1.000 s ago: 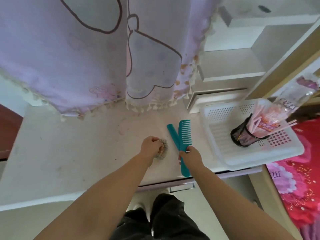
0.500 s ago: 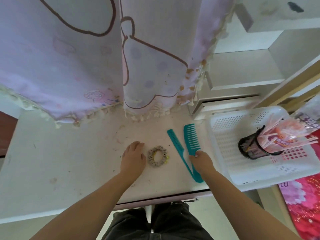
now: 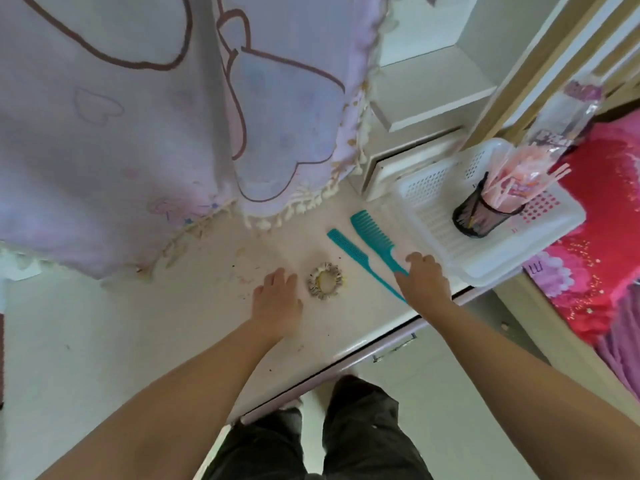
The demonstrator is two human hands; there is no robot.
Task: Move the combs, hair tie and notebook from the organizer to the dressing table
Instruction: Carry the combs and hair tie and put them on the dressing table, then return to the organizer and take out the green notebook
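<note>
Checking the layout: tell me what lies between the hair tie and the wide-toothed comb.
The head view shows the narrow tail comb lying on the dressing table between the hair tie and the wide-toothed comb.

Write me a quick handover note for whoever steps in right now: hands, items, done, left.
Left hand: open, empty, flat on the dressing table beside the hair tie.
Right hand: over the wide comb handle; grip unclear.
Done: hair tie, wide comb and thin tail comb lie on the table.
Organizer: only a mesh cup of sticks visible.
Left: notebook, not in view.
</note>
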